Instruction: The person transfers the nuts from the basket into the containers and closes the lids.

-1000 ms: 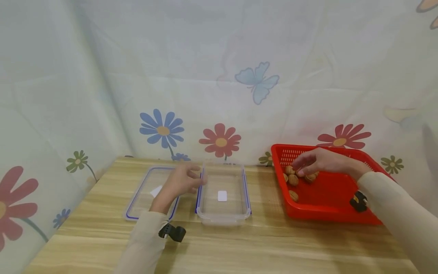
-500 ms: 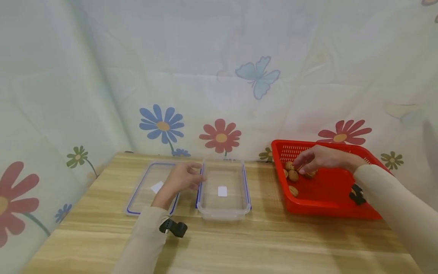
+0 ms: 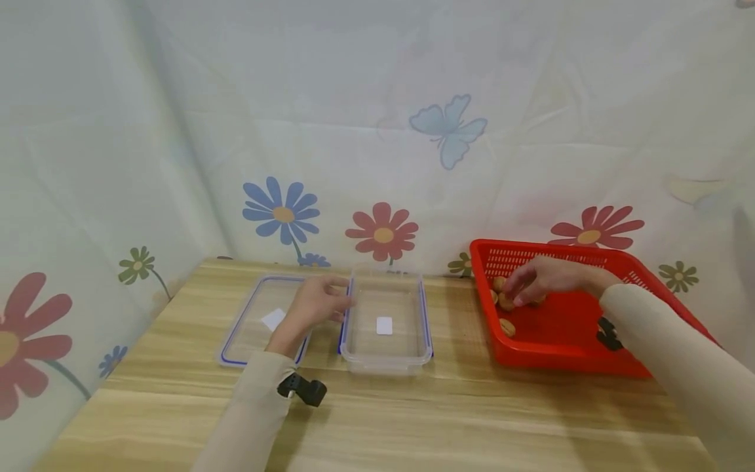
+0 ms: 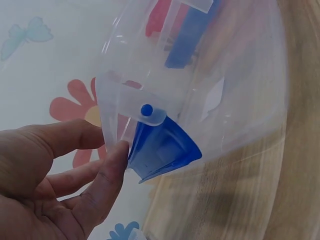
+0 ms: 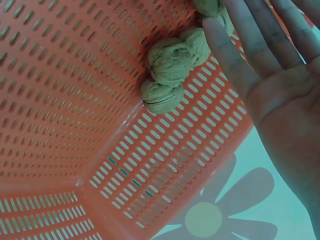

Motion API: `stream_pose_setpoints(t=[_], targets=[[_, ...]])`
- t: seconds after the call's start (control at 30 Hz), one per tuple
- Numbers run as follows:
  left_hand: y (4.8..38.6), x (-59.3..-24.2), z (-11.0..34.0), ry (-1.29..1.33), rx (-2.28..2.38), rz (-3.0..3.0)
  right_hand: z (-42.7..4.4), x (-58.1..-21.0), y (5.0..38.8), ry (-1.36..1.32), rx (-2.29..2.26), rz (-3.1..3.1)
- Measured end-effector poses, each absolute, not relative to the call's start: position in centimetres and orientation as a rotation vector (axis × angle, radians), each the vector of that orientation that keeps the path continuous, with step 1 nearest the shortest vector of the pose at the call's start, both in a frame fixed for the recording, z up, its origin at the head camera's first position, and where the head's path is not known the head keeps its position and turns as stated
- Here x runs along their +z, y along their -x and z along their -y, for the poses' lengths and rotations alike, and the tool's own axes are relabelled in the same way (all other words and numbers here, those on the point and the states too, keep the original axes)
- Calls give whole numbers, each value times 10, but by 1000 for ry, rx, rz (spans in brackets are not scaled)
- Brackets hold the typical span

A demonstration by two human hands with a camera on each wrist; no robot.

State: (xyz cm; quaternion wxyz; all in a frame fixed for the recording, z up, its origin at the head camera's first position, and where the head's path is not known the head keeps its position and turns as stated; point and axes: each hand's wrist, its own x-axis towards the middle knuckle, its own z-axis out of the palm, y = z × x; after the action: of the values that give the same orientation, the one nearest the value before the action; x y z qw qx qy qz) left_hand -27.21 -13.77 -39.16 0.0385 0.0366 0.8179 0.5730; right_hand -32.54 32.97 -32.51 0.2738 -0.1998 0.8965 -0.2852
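My left hand (image 3: 318,303) is at the left rim of a clear plastic food container (image 3: 386,359). Its thumb and a finger pinch the rim beside a blue side latch (image 4: 162,150), which hangs unfastened in the left wrist view. Over the left part of a red basket (image 3: 566,367), my right hand (image 3: 545,275) reaches down among several walnuts (image 3: 507,328). In the right wrist view its fingers are extended, with fingertips beside walnuts (image 5: 170,61) along the slotted wall. Some nuts are hidden behind that hand, and no nut shows in its grip.
A clear lid (image 3: 236,341) with a blue seal lies left of the container, partly under my left forearm. The wooden table (image 3: 377,426) meets a flowered curtain (image 3: 330,144) behind the container and basket. The basket's raised wall surrounds the walnuts.
My right hand has lowered slightly toward the walnuts, its fingers now covering more of them. My left hand stays at the container's rim. The head view has shifted slightly.
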Motion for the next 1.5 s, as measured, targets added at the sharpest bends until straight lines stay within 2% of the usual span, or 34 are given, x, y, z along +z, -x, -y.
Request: stream_pose_setpoints(t=[0.87,1.27,1.5], targets=[[273,-394,139,-61,1793,-2505,-308,-349,323,522,-641,-2303],[273,-392,140,-63,1802,-2483,-309,-346,324,503,-616,-2347],[274,-393,140,-48,1784,-2490,-314,-327,318,514,-726,-2462]])
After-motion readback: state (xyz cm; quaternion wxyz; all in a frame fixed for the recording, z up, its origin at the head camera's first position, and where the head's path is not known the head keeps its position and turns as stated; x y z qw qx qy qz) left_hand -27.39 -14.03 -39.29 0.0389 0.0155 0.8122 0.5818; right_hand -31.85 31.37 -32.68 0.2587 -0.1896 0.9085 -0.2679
